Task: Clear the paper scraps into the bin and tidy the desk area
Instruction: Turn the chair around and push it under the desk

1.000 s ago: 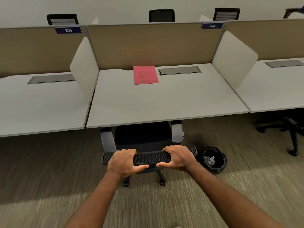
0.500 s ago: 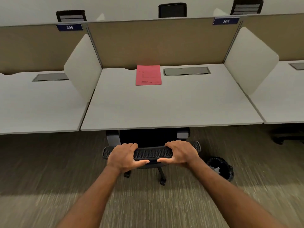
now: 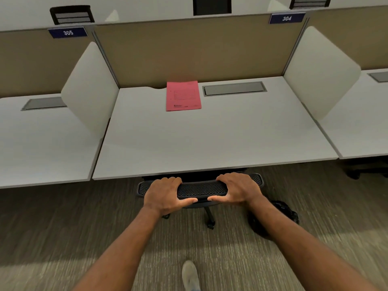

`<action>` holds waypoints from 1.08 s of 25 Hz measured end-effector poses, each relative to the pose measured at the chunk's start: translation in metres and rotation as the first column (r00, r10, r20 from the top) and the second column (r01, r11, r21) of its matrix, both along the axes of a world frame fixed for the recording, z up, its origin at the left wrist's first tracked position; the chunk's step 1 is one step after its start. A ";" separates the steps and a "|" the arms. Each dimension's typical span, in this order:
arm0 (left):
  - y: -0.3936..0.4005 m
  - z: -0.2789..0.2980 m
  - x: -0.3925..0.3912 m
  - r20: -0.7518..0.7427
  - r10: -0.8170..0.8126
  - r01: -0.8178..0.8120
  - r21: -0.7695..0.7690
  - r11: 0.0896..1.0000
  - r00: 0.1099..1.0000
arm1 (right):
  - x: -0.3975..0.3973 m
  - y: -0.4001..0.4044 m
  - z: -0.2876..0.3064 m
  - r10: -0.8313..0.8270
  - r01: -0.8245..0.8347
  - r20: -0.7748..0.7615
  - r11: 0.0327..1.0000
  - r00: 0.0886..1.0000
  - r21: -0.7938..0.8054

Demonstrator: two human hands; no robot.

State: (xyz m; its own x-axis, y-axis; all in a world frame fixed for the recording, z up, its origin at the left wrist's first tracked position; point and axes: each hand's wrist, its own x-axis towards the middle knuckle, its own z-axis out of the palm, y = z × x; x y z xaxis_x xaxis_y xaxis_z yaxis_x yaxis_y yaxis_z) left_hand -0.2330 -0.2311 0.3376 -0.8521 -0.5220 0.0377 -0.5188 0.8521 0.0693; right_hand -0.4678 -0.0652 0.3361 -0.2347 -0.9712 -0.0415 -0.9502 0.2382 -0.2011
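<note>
A black mesh office chair (image 3: 201, 188) stands tucked under the white desk (image 3: 210, 141); only the top of its backrest and part of its base show. My left hand (image 3: 165, 194) grips the left part of the backrest top, fingers over the far side and thumb on the near side. My right hand (image 3: 237, 189) grips the right part the same way. A black bin (image 3: 283, 211) sits on the carpet to the right of the chair, mostly hidden behind my right forearm. A pink folder (image 3: 183, 95) lies flat at the back of the desk.
Beige partitions with signs 305 (image 3: 67, 32) and 304 (image 3: 286, 18) back the desks, with white side screens (image 3: 90, 89) between them. Neighbouring desks lie left and right. A grey cable hatch (image 3: 234, 88) sits beside the folder. My shoe (image 3: 190, 276) is on the carpet.
The chair has rolled forward under the desk with both hands on its backrest; seat and armrests are now hidden. I have stepped closer, and my right forearm now covers most of the bin.
</note>
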 end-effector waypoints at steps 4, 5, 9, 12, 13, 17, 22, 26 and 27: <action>-0.014 0.007 -0.023 0.006 -0.013 0.012 0.045 0.999 1.000 | -0.018 -0.012 0.006 -0.026 0.026 0.002 1.000 1.000 0.012; -0.018 0.009 -0.027 0.010 -0.014 0.014 0.052 0.999 1.000 | -0.022 -0.015 0.007 -0.029 0.029 0.004 0.999 1.000 0.020; -0.023 0.011 -0.042 0.014 -0.022 0.021 0.055 0.998 1.000 | -0.037 -0.023 0.012 -0.022 0.022 -0.013 0.998 1.000 0.050; -0.020 0.009 -0.054 0.039 -0.055 0.053 0.052 0.997 0.998 | -0.048 -0.016 0.009 -0.029 0.029 -0.012 0.998 1.000 0.056; -0.020 0.009 -0.057 0.051 -0.066 0.063 0.050 0.997 0.997 | -0.050 -0.013 0.009 -0.033 0.033 -0.016 0.998 0.999 0.057; -0.021 0.009 -0.061 0.069 -0.088 0.085 0.040 0.996 0.994 | -0.052 -0.012 0.011 -0.027 0.028 -0.018 0.995 0.999 0.098; -0.019 0.009 -0.061 0.077 -0.077 0.073 0.047 0.996 0.994 | -0.051 -0.011 0.014 -0.032 0.032 -0.002 0.994 0.999 0.102; -0.018 0.009 -0.061 0.079 -0.059 0.055 0.050 0.997 0.995 | -0.052 -0.010 0.014 -0.029 0.027 0.014 0.995 0.999 0.098; -0.017 0.010 -0.061 0.074 -0.056 0.052 0.047 0.998 0.996 | -0.052 -0.010 0.013 -0.027 0.026 0.013 0.995 1.000 0.095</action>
State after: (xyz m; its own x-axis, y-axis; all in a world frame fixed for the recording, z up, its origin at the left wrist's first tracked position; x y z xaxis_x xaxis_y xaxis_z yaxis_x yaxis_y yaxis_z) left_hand -0.2941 -0.2486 0.3472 -0.8787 -0.4748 -0.0502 -0.4773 0.8759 0.0706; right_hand -0.5202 -0.0755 0.3493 -0.2588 -0.9563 -0.1362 -0.9406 0.2816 -0.1899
